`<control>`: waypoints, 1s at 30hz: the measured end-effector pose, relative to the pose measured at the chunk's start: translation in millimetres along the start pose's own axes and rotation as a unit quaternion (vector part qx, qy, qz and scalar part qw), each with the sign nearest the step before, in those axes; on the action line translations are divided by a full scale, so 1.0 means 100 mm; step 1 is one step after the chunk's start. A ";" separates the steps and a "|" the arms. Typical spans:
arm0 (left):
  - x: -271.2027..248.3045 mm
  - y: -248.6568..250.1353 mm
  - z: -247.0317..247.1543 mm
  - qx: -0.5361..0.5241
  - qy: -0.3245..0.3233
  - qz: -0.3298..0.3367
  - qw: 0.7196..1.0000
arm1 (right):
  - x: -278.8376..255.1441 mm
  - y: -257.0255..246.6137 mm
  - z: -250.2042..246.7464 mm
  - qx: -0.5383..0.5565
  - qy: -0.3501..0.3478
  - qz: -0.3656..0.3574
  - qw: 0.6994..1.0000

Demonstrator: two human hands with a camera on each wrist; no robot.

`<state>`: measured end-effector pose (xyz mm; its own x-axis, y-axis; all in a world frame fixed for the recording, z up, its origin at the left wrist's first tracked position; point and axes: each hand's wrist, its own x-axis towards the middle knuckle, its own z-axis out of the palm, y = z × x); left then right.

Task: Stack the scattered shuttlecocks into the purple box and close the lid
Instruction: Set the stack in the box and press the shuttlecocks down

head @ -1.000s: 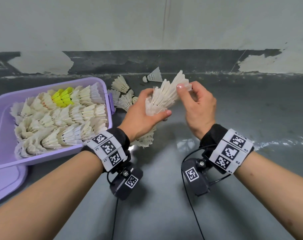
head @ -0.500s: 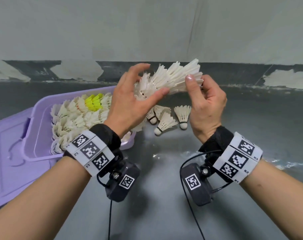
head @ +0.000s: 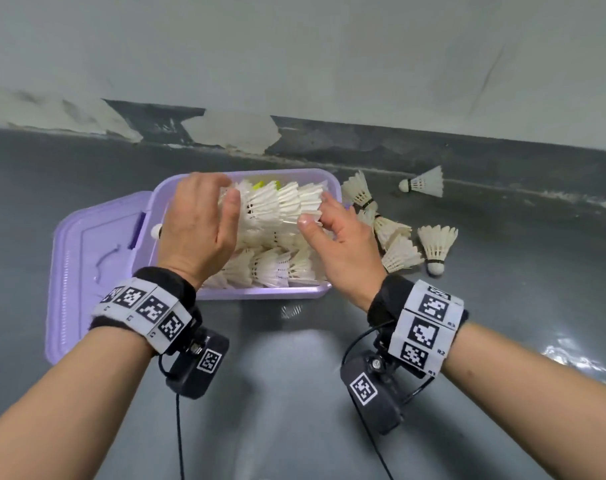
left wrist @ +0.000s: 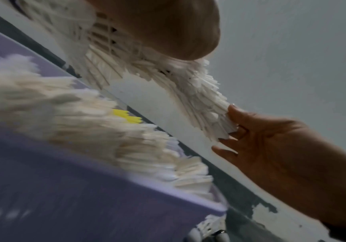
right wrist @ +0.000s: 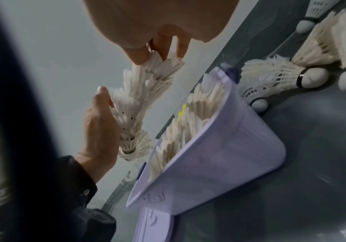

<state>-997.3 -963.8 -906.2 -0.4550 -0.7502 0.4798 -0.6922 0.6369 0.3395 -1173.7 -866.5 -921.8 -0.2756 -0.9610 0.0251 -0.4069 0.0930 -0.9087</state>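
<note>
Shuttlecocks nested in a row hang above the purple box, left hand gripping one end, right hand pinching the other.

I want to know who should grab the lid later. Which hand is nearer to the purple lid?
Left. The left hand is over the box end beside the lid; the right hand is at the far end.

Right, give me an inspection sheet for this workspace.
Surface: grey floor, glossy, bare in front.
Job's things: purple box open, nearly full; nested shuttlecock stack held above it; loose shuttlecocks right of box; lid lying left.
Clutter: nothing seen.
Grippers: left hand and right hand each grip one end of the stack.
Cables: black leads hang from wrist cameras.
Surroundings: wall, peeling skirting.
</note>
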 end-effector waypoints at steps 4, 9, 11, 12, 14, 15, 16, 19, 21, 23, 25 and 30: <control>-0.20 -0.27 0.17 0.071 -0.156 -0.002 0.985 | 0.01 0.05 0.10 -0.127 -0.097 0.019 0.987; -0.21 -0.30 0.19 0.072 -0.183 0.002 0.981 | 0.05 0.03 0.03 -0.122 -0.121 0.053 0.984; -0.24 -0.28 0.20 0.103 -0.209 0.021 0.972 | 0.08 0.03 0.01 -0.170 -0.141 0.054 0.974; -0.27 -0.27 0.22 0.118 -0.228 0.028 0.966 | 0.10 0.05 0.01 -0.200 -0.150 0.054 0.967; -0.28 -0.26 0.26 0.127 -0.271 0.029 0.954 | 0.11 0.09 0.01 -0.229 -0.159 0.064 0.958; -0.26 -0.26 0.29 0.124 -0.292 0.026 0.948 | 0.11 0.10 0.00 -0.230 -0.162 0.069 0.957; -0.24 -0.26 0.33 0.119 -0.311 0.020 0.943 | 0.10 0.11 -0.01 -0.233 -0.162 0.072 0.956; -0.19 -0.28 0.37 0.111 -0.332 0.011 0.937 | 0.07 0.14 -0.05 -0.194 -0.057 0.047 0.978; -0.21 -0.27 0.38 0.109 -0.330 0.017 0.937 | 0.06 0.16 -0.09 -0.173 0.066 -0.007 0.983; -0.22 -0.26 0.37 0.112 -0.329 0.021 0.937 | 0.08 0.14 -0.11 -0.228 0.068 -0.091 0.967; -0.21 -0.25 0.38 0.114 -0.328 0.023 0.937 | 0.09 0.10 -0.06 -0.308 -0.026 -0.138 0.941; -0.19 -0.27 0.44 0.129 -0.344 0.036 0.929 | 0.06 0.21 0.11 -0.361 -0.127 -0.092 0.919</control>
<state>-995.0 -974.8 -959.9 -0.6947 -0.6996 -0.1673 -0.7168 0.6928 0.0793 -1174.2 -873.4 -945.7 0.0304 -0.9991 -0.0304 -0.9239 -0.0165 -0.3822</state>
